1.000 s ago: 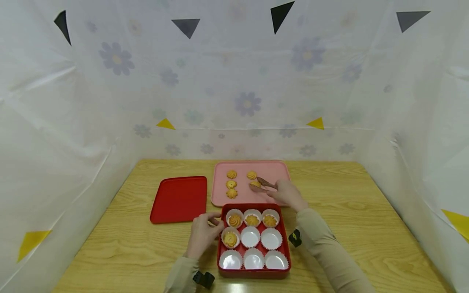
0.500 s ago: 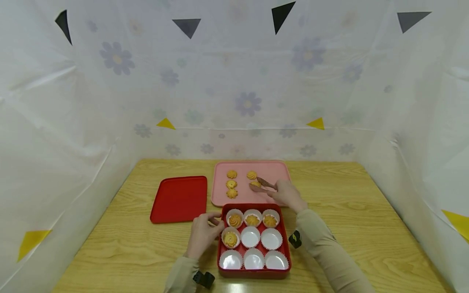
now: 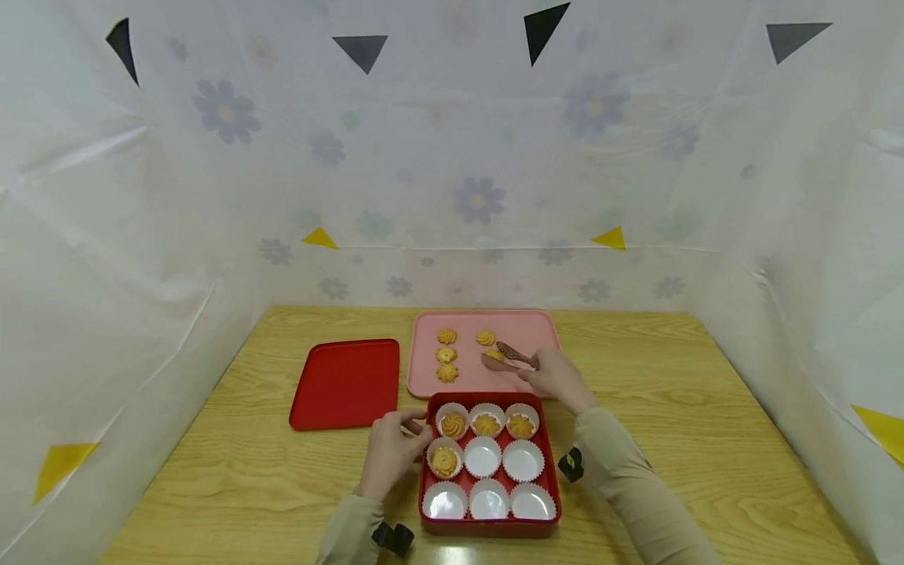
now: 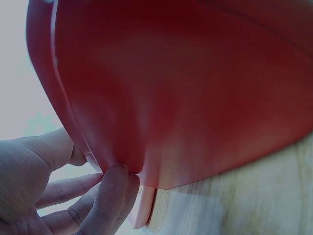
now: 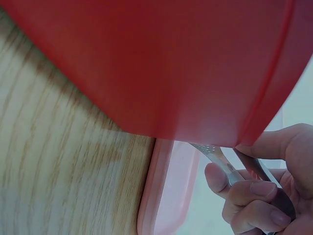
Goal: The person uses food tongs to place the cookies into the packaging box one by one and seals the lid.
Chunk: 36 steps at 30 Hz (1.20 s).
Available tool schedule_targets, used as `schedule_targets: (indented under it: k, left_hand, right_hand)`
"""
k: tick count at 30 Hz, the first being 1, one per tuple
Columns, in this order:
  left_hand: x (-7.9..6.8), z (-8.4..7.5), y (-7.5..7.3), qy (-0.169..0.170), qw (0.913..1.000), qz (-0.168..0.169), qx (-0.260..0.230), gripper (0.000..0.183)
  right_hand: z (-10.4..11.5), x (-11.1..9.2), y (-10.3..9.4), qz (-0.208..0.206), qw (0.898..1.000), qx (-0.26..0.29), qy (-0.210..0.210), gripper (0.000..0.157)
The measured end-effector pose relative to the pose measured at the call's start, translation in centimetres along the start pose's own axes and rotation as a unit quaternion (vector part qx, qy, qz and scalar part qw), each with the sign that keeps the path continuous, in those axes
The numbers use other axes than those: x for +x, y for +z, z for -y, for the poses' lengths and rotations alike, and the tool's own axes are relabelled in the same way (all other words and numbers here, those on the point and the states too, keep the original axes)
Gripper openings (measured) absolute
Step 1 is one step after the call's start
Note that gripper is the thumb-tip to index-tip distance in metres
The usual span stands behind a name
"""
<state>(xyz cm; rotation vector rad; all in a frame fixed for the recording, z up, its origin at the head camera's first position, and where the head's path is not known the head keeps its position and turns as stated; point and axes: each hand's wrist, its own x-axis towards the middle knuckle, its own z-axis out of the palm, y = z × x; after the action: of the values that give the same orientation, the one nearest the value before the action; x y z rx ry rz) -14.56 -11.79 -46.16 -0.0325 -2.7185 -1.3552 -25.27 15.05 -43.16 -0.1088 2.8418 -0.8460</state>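
My right hand [image 3: 559,379] holds a pair of metal tongs [image 3: 519,357] above the pink tray [image 3: 526,320]. A golden swirl cookie [image 3: 495,355] sits between the tongs' tips. In the right wrist view the fingers [image 5: 252,193] wrap the tongs' arms; the tips are hidden behind the box. My left hand [image 3: 394,447] grips the back left corner of the red box [image 3: 490,527], its fingertips [image 4: 113,178] against the outer wall. White paper cups fill the box in rows. Cookies lie in the back row's cups and in the left middle cup [image 3: 444,460]; the other cups hold nothing.
Several more cookies [image 3: 446,355] lie on the pink tray, mostly at its left side. A flat red lid or tray [image 3: 346,384] rests left of it on the wooden table [image 3: 657,384]. White sheeting [image 3: 452,141] stands around the table's back and sides.
My right hand and the tongs have shifted very slightly to the right, the cookie still between the tips. The left hand and the box have stayed in place.
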Motion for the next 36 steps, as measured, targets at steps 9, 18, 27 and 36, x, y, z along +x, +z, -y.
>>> schedule_targets:
  k: [9,18,27,36]
  left_hand:
    - [0.0,-0.2,-0.1,-0.005,1.0000,0.003,-0.007,0.025]
    - [0.0,-0.2,0.0,-0.006,0.9999,0.003,-0.011,0.025]
    - [0.0,-0.2,-0.1,-0.007,0.9999,0.004,-0.008,0.025]
    - [0.0,-0.3,-0.1,-0.015,0.9998,0.010,-0.003,0.026]
  right_hand:
    - [-0.7,-0.3,-0.1,-0.003,1.000,0.017,-0.004,0.025]
    - [-1.1,-1.2,-0.5,-0.024,0.998,0.034,-0.041,0.029]
    - [-1.9,-2.1,-0.8,-0.029,0.997,0.042,-0.056,0.025]
    - [-2.7,-3.7,-1.1,-0.031,0.993,0.067,-0.094,0.021]
